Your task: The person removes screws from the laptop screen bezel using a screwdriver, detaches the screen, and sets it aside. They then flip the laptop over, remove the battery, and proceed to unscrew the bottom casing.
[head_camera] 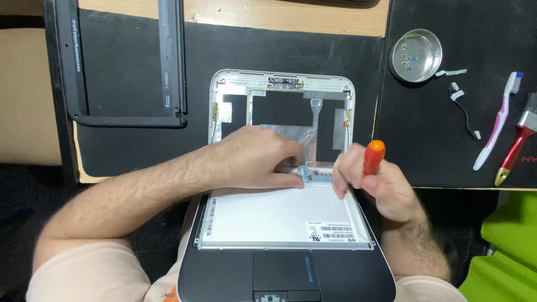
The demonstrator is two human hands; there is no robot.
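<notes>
Upright in the closed right hand [373, 184], an orange-handled screwdriver [373, 156], tip down; left hand [258, 159] flat, holding nothing.

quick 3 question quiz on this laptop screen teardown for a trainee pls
1. True or false: the right hand holds an orange-handled screwdriver.
2. Where do the loose screws lie? A) round metal dish B) on the touchpad C) in the left hand
3. Fill in: the left hand presses on the top edge of the flat ____ panel.

Key: 1 true. 2 A, the round metal dish. 3 display.
</notes>
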